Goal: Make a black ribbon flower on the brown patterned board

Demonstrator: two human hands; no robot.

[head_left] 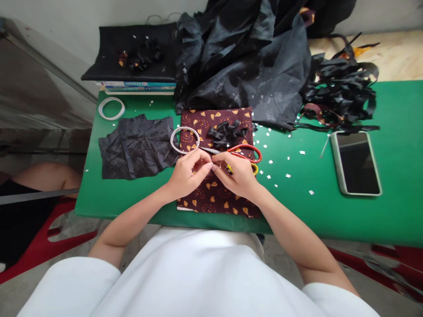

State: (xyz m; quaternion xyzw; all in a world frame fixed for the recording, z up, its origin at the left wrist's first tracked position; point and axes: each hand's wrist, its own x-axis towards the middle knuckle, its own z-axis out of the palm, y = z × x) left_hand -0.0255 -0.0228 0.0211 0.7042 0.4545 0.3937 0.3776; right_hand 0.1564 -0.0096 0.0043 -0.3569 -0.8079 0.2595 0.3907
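My left hand (187, 172) and my right hand (236, 174) meet fingertip to fingertip over a dark red leaf-patterned cloth (216, 193) on the green table (363, 215). Both pinch something tiny between them that I cannot make out. Just beyond the fingers lie red-handled scissors (246, 152), a black ribbon bow (227, 132) and a white tape ring (184, 140). A yellow object (254, 168) peeks out beside my right hand.
A crumpled black sheet (135, 147) lies at the left, a second white ring (111, 108) behind it. Black plastic (244, 61) and ribbon scraps (340, 97) pile at the back. A phone (356, 162) lies at the right. Small white bits (287, 158) dot the table. Books (139, 86) under a black cloth are stacked far left.
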